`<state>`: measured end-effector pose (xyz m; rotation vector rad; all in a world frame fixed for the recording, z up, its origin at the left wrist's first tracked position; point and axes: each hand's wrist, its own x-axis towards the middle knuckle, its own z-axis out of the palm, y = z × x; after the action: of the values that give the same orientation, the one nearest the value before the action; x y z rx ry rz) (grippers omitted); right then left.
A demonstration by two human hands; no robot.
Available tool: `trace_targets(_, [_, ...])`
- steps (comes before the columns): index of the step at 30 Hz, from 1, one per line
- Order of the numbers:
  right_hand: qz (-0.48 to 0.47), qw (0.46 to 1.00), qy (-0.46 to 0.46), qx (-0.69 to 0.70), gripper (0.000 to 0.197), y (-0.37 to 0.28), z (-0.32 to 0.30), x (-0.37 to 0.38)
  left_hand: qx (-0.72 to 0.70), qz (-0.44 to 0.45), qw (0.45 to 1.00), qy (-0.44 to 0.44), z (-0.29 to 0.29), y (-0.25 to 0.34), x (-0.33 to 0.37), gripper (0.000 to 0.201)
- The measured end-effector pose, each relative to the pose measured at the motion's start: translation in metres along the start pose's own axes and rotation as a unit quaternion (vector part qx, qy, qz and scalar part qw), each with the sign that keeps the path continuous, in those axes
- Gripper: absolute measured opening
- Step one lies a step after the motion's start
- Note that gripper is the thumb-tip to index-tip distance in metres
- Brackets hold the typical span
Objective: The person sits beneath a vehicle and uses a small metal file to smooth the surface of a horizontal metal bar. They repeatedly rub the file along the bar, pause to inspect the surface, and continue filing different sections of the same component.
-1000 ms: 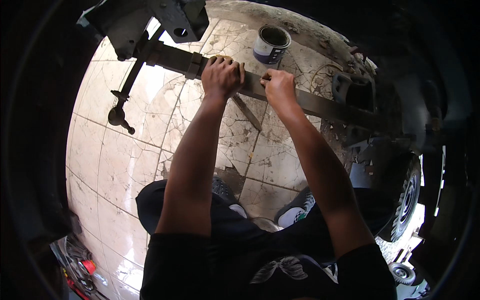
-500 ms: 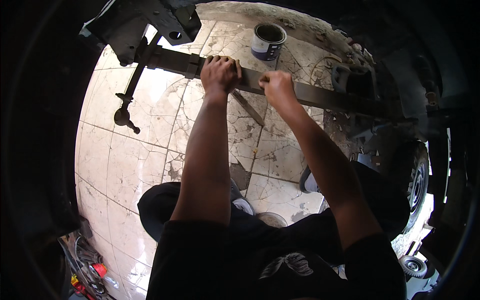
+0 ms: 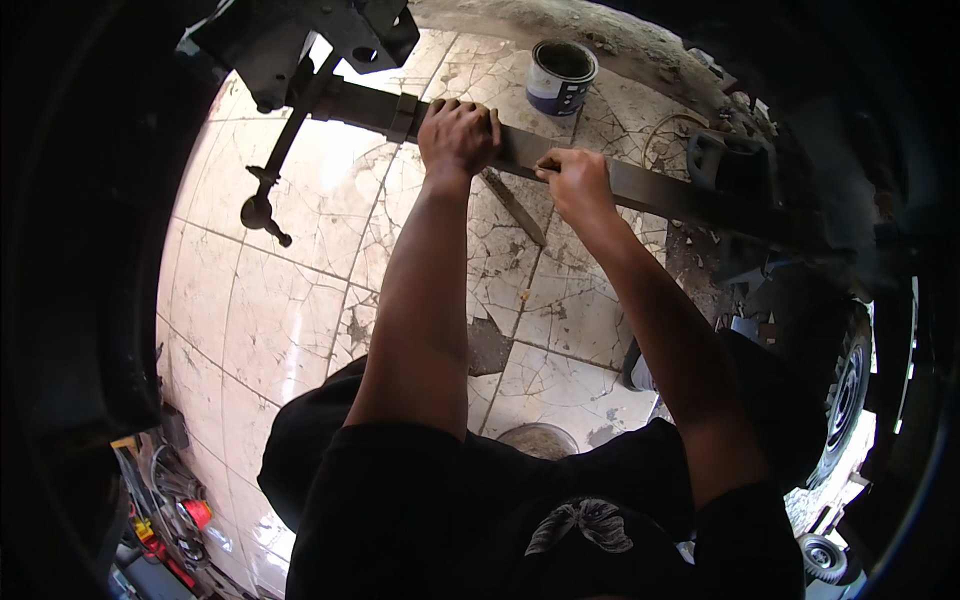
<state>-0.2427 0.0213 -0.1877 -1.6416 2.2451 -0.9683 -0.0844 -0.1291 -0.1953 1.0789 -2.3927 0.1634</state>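
Note:
A long dark grey metal beam point(image 3: 655, 189) crosses in front of me, sloping down from upper left to right. My left hand point(image 3: 458, 137) is on it near a raised band point(image 3: 403, 117), its fingers bent over the far edge. Close to its right, my right hand point(image 3: 580, 184) is closed against the beam's face, thumb and fingers pinched together. What those fingers hold, if anything, I cannot make out. At the beam's left end a dark rod with a ball joint point(image 3: 257, 212) hangs toward the floor. Beneath my hands a narrow strip point(image 3: 515, 208) slants under the beam.
An open paint can point(image 3: 562, 78) stands on the cracked tile floor point(image 3: 290, 290) beyond the beam. Dark brackets point(image 3: 360, 35) hang at upper left. Tools and a red object point(image 3: 198, 514) lie at lower left. A tyre point(image 3: 845, 390) stands at right, with a small wheel point(image 3: 823, 558) below.
My view has shifted slightly, so the beam and can sit farther right. My right hand was blurred earlier and is sharper now, still at the beam. The left hand keeps its place on it.

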Motion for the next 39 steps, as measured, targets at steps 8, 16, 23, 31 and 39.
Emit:
trace_targets(8, [0.000,1.000,-0.022,0.009,0.016,-0.007,-0.007,0.050,0.001,-0.011,1.000,-0.009,0.013,0.006,0.006,0.030])
trace_targets(16, [-0.048,0.997,-0.053,-0.019,0.014,-0.003,-0.010,0.019,-0.002,-0.010,1.000,-0.001,0.006,0.002,-0.006,0.028])
trace_targets(23, [-0.019,0.999,-0.028,-0.005,0.010,-0.012,-0.012,0.060,-0.025,-0.028,0.999,-0.001,-0.002,0.015,0.005,0.028])
trace_targets(31, [-0.041,0.998,-0.038,-0.013,0.010,-0.011,-0.019,0.027,-0.032,-0.019,0.998,0.042,0.005,0.007,0.002,0.027])
trace_targets(39, [-0.021,0.998,-0.046,0.021,0.014,-0.012,-0.014,0.029,-0.036,-0.028,0.999,0.025,0.006,0.007,-0.001,0.028])
